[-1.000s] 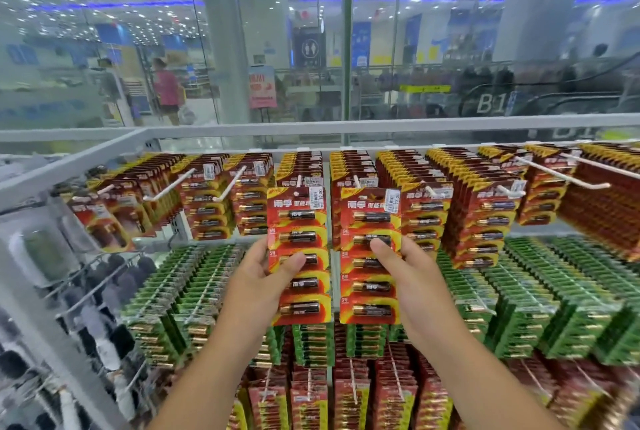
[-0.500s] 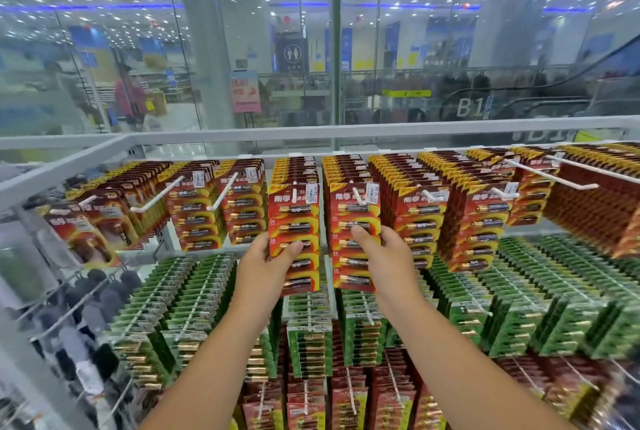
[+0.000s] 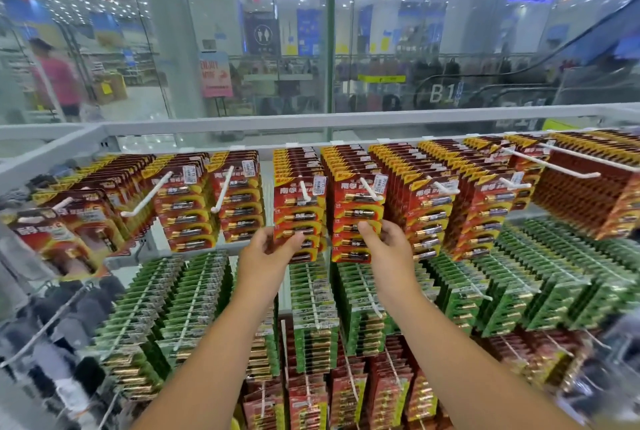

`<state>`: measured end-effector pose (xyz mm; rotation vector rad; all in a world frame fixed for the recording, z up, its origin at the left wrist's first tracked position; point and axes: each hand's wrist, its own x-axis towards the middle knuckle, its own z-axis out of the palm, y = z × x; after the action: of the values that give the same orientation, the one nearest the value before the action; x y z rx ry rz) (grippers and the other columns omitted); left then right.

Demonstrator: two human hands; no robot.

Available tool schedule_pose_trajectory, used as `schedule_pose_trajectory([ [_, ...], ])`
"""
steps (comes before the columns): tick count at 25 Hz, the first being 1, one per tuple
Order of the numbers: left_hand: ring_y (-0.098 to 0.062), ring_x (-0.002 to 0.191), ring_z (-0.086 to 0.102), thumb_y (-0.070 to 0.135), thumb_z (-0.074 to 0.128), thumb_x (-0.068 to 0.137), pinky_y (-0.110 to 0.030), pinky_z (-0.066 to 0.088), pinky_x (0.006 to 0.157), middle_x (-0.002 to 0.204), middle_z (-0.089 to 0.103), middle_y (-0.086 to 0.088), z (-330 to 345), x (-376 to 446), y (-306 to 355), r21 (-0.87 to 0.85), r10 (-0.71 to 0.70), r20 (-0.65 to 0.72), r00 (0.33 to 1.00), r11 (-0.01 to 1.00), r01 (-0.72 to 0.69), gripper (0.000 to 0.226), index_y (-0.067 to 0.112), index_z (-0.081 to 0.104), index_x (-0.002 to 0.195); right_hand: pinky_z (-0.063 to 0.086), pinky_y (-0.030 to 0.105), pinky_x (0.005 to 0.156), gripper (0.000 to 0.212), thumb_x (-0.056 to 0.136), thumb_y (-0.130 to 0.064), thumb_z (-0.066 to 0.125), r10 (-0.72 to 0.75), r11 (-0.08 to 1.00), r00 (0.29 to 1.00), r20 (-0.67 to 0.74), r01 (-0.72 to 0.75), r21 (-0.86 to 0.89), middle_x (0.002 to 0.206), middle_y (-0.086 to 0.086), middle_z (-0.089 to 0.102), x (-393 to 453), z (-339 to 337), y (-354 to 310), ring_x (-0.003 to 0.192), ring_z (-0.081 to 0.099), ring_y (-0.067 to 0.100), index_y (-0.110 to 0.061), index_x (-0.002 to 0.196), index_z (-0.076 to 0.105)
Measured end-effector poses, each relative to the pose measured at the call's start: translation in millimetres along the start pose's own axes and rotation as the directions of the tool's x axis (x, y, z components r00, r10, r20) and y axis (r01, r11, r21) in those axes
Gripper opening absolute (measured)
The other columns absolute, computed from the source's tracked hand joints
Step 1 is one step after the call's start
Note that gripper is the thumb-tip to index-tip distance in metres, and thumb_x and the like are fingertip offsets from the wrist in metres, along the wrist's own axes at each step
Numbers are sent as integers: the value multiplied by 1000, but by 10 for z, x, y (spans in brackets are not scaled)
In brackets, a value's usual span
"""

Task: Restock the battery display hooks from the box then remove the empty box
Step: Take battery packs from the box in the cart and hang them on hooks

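Two red battery packs that the hands held nearer the camera a second ago now sit farther back on the top-row hooks, pushed close against the stacks behind them. Left of the white central hook [image 3: 306, 193], the left hand [image 3: 266, 255] grips the lower edge of the left red battery pack [image 3: 298, 211], thumb on its front and fingers curled behind. Right of that hook, the right hand [image 3: 388, 244] pinches the lower part of the right red battery pack [image 3: 358, 213] in the same way, thumb across the front. Both packs hang upright on their hooks, side by side and just apart. Below that hook, green battery packs [image 3: 311, 294] fill the next row, partly behind the forearms.
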<state>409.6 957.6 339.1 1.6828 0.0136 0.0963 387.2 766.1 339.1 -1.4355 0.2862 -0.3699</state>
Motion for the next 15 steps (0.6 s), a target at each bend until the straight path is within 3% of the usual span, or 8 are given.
schedule_pose_trajectory([
  [2, -5, 100, 62, 45, 74, 93, -30, 43, 83, 109, 64, 18, -59, -42, -103, 2, -30, 13, 999, 1000, 30, 32, 33, 57, 116, 44, 22, 82, 10, 100, -36, 67, 15, 999, 1000, -16, -15, -47, 105, -20, 60, -88, -19, 84, 100, 59, 3, -32, 105, 59],
  [5, -14, 109, 60, 47, 74, 92, -31, 43, 86, 126, 62, 7, -144, -135, -344, 49, -91, 90, 992, 995, 87, 49, 27, 56, 134, 46, 32, 100, 45, 98, -41, 69, 69, 993, 997, -46, -73, -93, 125, -14, 58, -255, -83, 248, 115, 57, 9, -28, 139, 54],
  [7, -11, 106, 59, 48, 73, 92, -32, 43, 88, 133, 59, 8, -168, -212, -489, 80, -138, 161, 977, 989, 126, 57, 28, 52, 141, 47, 28, 96, 57, 98, -42, 69, 109, 988, 992, -65, -115, -100, 136, -11, 54, -391, -145, 357, 122, 54, 11, -26, 149, 48],
  [9, -9, 106, 59, 50, 72, 93, -32, 43, 90, 135, 56, 11, -146, -311, -556, 110, -121, 195, 973, 989, 101, 59, 31, 50, 143, 44, 27, 92, 57, 98, -43, 69, 124, 985, 989, -74, -132, -108, 137, -13, 52, -541, -251, 422, 123, 53, 11, -29, 149, 48],
  [12, -12, 118, 58, 52, 71, 93, -34, 44, 95, 137, 52, 16, -41, -534, -573, 159, -79, 250, 965, 987, 40, 59, 35, 49, 146, 42, 34, 99, 51, 98, -42, 69, 133, 976, 985, -113, -150, -160, 135, -13, 55, -787, -499, 505, 122, 54, 12, -32, 145, 51],
  [15, -11, 120, 58, 53, 71, 92, -36, 47, 94, 137, 53, 18, 209, -757, -482, 182, -29, 313, 949, 983, -30, 55, 39, 52, 142, 47, 26, 90, 46, 99, -36, 70, 103, 976, 982, -162, -131, -174, 131, -12, 60, -1045, -900, 523, 113, 59, 5, -32, 142, 55],
])
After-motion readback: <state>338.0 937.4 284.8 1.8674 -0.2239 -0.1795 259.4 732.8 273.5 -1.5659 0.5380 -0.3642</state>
